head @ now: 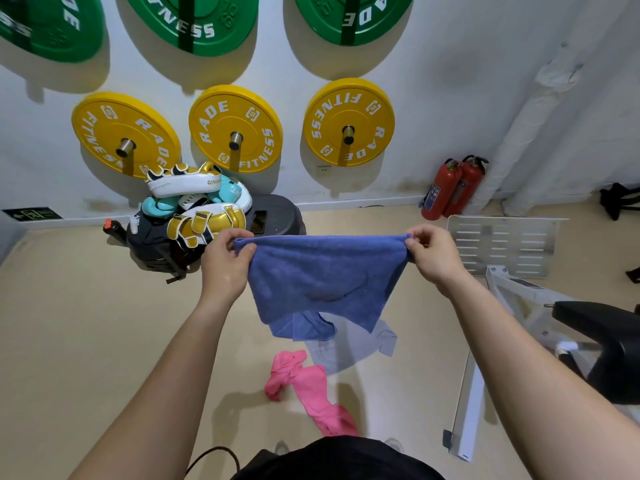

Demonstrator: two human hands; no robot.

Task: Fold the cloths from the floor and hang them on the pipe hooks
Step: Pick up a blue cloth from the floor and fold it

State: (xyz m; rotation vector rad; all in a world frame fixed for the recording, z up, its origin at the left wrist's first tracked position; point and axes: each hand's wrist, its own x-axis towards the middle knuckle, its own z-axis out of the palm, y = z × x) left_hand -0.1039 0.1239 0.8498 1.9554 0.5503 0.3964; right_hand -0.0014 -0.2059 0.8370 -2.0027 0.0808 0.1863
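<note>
A blue cloth [322, 275] hangs stretched in front of me, folded over along its top edge. My left hand [227, 261] pinches its top left corner and my right hand [431, 252] pinches its top right corner. On the floor below lie a pale grey-blue cloth [353, 344] and a crumpled pink cloth [308, 386]. The pipe hooks are out of view.
Yellow weight plates [235, 128] and green ones [194, 19] hang on the wall ahead. Boxing pads [197, 206] are piled on a dark bag by a black stool [280, 213]. Two fire extinguishers [450, 188] stand in the corner. A white bench frame [502, 289] and black seat [609, 344] stand at right.
</note>
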